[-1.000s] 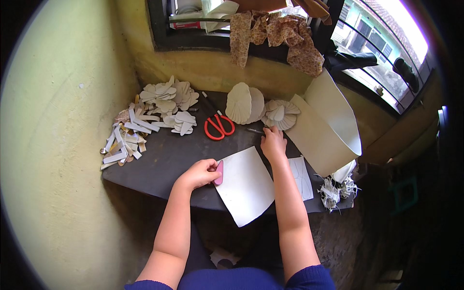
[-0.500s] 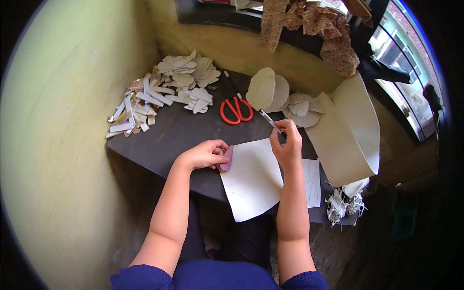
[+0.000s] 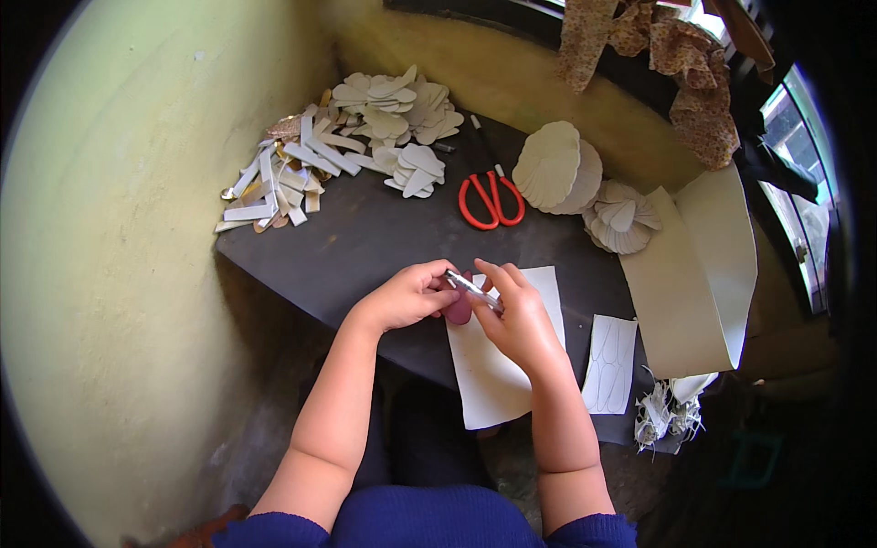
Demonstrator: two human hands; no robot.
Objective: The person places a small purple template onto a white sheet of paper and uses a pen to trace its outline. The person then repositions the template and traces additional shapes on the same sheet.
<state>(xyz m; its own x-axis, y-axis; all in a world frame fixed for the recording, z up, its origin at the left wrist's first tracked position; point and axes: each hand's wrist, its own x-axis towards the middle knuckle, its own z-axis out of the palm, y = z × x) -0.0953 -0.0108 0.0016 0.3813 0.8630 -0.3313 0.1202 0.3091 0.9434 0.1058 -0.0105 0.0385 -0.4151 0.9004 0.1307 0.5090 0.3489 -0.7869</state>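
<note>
Over the left edge of a white sheet (image 3: 498, 388), my left hand (image 3: 411, 297) pinches a small mauve rounded piece (image 3: 459, 312) between thumb and fingers. My right hand (image 3: 525, 324) is closed around a slim silver-and-clear pen (image 3: 477, 290) just above the same sheet. One end of the pen reaches my left fingertips; whether they touch it I cannot tell. The sheet overhangs the table's near edge. To its right lies a smaller white sheet (image 3: 610, 365) with curved outlines drawn on it.
Red-handled scissors (image 3: 493, 205) lie on the dark table (image 3: 365, 247). Rounded white cut-outs (image 3: 416, 169) and pale strips (image 3: 283, 187) are heaped far left. Scalloped discs (image 3: 548, 169), petal-shaped pieces (image 3: 623, 217), a bent cream sheet (image 3: 699, 274) and shredded scraps (image 3: 667, 411) stand right.
My right hand has brought the pen leftward and down, from beyond the sheet's far right corner to my left fingers. My left hand keeps its pinch on the mauve piece. The view has shifted.
</note>
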